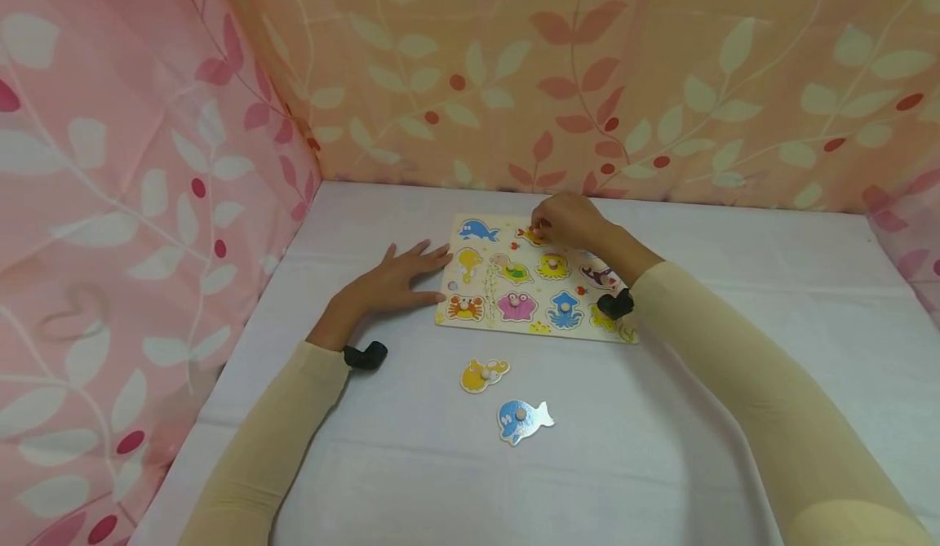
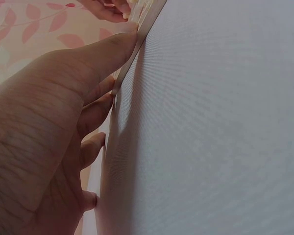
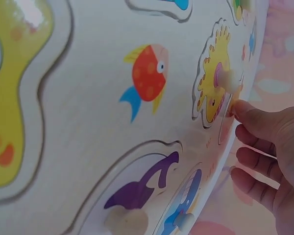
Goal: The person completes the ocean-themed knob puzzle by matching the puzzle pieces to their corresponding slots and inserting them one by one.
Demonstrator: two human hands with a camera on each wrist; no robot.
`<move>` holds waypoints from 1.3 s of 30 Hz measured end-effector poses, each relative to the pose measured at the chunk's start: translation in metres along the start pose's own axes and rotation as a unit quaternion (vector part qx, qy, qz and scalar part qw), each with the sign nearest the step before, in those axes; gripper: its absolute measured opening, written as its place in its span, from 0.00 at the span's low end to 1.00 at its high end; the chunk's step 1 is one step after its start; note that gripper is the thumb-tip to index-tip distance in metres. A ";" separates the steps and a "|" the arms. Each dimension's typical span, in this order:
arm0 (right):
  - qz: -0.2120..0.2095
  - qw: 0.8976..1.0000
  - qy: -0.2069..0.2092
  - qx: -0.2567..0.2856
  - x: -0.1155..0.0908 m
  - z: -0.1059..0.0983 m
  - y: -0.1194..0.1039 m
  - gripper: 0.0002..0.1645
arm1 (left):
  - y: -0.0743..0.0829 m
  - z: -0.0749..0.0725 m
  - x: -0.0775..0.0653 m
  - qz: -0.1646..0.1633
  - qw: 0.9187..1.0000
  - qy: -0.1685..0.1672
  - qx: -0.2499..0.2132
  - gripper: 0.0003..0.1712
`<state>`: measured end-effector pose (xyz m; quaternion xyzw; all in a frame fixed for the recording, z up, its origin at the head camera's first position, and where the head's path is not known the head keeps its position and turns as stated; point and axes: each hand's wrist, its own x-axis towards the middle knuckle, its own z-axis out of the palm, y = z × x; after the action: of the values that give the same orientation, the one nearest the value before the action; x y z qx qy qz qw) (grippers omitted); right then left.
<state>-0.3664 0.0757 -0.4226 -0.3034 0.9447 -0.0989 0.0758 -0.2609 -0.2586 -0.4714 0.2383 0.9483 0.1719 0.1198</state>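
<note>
A wooden peg puzzle board [image 1: 499,326] with sea-animal pieces lies flat on the white cloth. At its far edge my right hand [image 1: 569,221] pinches a small red and yellow puzzle piece [image 1: 522,234], mostly hidden by the fingers. In the right wrist view, thumb and forefinger of the right hand [image 3: 264,142] meet beside the yellow octopus piece [image 3: 215,73]. My left hand [image 1: 396,281] lies spread, its fingertips and thumb touching the board's left edge. Seen from the left wrist, the thumb of the left hand [image 2: 54,112] rests against that edge.
Two loose pieces lie in front of the board: a yellow one with a white peg [image 1: 485,375] and a blue whale [image 1: 523,421]. Behind the table hangs a floral curtain [image 1: 514,81]; a pink floral one [image 1: 132,228] hangs to the left.
</note>
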 end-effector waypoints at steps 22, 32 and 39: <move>-0.001 0.999 0.001 -0.034 0.000 -0.001 -0.005 0.12 | -0.002 -0.001 0.001 0.014 1.000 0.002 -0.008 0.50; 0.010 0.999 0.032 0.036 -0.023 -0.019 -0.008 0.17 | -0.001 0.001 0.001 0.016 1.000 0.001 -0.008 0.50; -0.012 0.995 0.082 0.055 -0.059 -0.024 -0.020 0.20 | -0.002 -0.001 0.000 0.015 1.000 0.006 -0.006 0.49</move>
<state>-0.3130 0.0976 -0.3898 -0.3014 0.9371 -0.1757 0.0136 -0.2623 -0.2608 -0.4715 0.2505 0.9443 0.1807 0.1134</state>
